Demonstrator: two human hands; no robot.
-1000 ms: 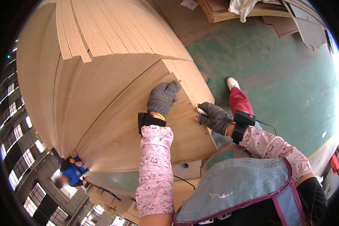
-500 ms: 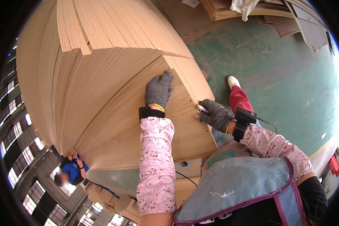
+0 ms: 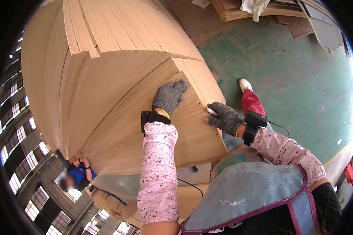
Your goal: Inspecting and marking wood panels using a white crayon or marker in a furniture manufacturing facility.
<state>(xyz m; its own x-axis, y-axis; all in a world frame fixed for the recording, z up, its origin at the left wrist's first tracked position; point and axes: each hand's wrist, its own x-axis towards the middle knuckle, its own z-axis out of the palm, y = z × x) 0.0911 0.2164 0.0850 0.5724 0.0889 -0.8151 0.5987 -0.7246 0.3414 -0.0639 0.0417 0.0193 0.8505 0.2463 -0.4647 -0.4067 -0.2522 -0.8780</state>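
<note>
A wood-grain panel (image 3: pixel 145 141) lies in front of me, with small dark holes along its right edge. My left hand (image 3: pixel 168 97), in a grey knit glove with bare fingertips, rests on it near the far right corner. Its fingers are curled in, and whatever they may hold is hidden. At the panel's right edge, my right hand (image 3: pixel 226 119) wears a matching glove. Thumb and fingers close around a short white stick (image 3: pixel 211 112), one end pointing at the edge; I cannot tell its exact kind.
Many similar panels (image 3: pixel 117 29) stand packed on edge beyond and to the left. A person in blue (image 3: pixel 82 175) has hands at the stack's far left end. Boards (image 3: pixel 227 11) lie on the green floor (image 3: pixel 294 86) at the back right.
My left hand has slid a little nearer along the panel's right edge, and its fingers have curled in. My right hand keeps its hold on the white stick. The view has shifted slightly.
</note>
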